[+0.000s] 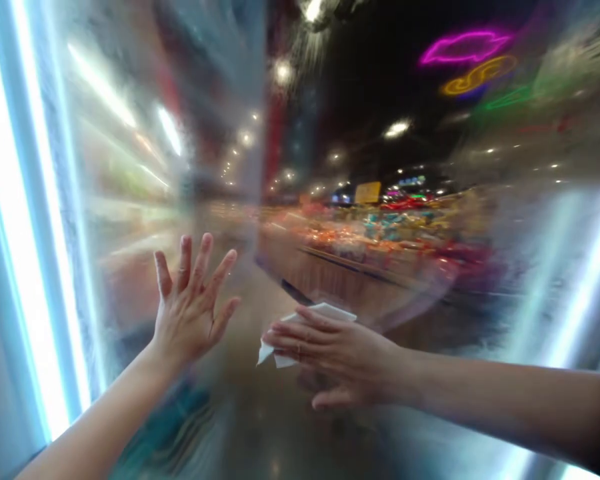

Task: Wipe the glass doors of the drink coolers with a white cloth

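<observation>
The left hand (189, 317) is raised left of centre in the frame, its back facing the camera. Its grip is spread wide: four fingers fan upward, the thumb stands out to the right, and the hand holds nothing. The palm side is turned away, so whether it touches a surface I cannot tell.

The right hand (343, 350) reaches in from the right edge to just below the middle of the frame. It lies flat over a thin white sheet (333, 310), cloth or paper, with the fingers stretched to the left and lying close together, and the thumb apart below them. The grip pinches nothing visible; the sheet lies behind the hand, its upper edge showing above the fingers and a pointed corner hanging at their tips. The two hands are apart.

Bright white-blue light strips (40, 200) slant down the left side of the frame, and a paler light band (585, 267) crosses the right side. At upper right glow a magenta neon shape (465, 48), an orange one (480, 75) below it and a green one (507, 99) lower still. A yellow panel (368, 193) shows right of centre, above a heavily blurred, many-coloured background.
</observation>
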`<state>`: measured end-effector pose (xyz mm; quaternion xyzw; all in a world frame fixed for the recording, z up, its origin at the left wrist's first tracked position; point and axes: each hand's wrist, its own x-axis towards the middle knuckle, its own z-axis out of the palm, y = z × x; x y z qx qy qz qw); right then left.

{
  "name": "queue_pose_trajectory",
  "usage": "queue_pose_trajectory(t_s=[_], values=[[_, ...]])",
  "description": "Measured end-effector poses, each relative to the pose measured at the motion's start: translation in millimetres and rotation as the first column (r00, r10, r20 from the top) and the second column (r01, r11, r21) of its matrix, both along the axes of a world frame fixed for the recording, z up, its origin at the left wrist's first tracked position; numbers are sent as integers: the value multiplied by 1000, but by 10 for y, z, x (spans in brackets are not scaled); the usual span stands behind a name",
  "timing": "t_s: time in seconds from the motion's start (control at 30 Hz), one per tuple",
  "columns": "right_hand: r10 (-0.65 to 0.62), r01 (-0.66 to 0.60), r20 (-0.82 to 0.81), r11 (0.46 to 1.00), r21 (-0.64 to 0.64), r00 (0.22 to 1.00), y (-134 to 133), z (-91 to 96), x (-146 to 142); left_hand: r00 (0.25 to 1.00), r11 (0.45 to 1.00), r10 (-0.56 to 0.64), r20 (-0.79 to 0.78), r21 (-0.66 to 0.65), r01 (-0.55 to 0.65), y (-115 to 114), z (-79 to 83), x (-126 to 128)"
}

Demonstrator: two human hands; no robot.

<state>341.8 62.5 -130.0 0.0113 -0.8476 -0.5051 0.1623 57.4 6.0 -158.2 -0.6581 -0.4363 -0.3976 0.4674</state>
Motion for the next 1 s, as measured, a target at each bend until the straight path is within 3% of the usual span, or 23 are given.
queue_pose_trajectory(t_s=[0.03,0.1,0.17,0.23,0.3,0.37,0.43,0.5,0.57,0.63,0.73,0.8,0.87,0.93,1.0], values=[[-5,5,-29,1000,12,1000,12,121,-41,1000,1000,10,0,-4,-10,5,3,-73],[-63,68,-244,998,11,968,16,529,-125,1000,1000,24,7,-6,-23,9,7,-203],[-121,119,-492,992,-36,862,-11,832,-211,999,1000,31,28,4,-31,3,10,-308],[-125,109,-488,992,-62,864,-54,770,-289,997,999,48,66,-6,-48,-17,14,-394],[-56,48,-208,998,-46,976,-83,448,-350,993,998,63,96,-14,-62,-44,19,-471],[43,-41,58,999,-29,997,-81,239,-409,991,997,74,108,-17,-72,-68,23,-541],[29,-28,68,999,-17,997,-65,409,-491,991,997,74,113,-5,-74,-80,25,-600],[-43,38,-204,999,-27,978,-65,857,-600,989,997,73,132,8,-75,-81,25,-646],[-128,116,-466,992,-55,876,-86,1204,-710,986,997,70,152,22,-74,-75,23,-688],[-160,145,-483,987,-69,861,-112,1164,-783,984,996,75,164,27,-80,-68,16,-737],[-43,42,-51,999,-21,998,-119,636,-812,983,995,88,161,27,-94,-59,2,-825],[24,-22,105,1000,-13,994,-102,492,-834,983,994,92,161,34,-99,-51,-10,-876],[10,-10,-12,1000,-11,1000,-90,700,-909,983,994,86,164,45,-95,-43,-25,-905],[-50,47,-268,999,-17,962,-100,1037,-1028,982,995,78,172,51,-88,-43,-43,-915],[-96,89,-393,995,-36,914,-123,1170,-1143,979,995,80,186,39,-89,-58,-63,-921]])
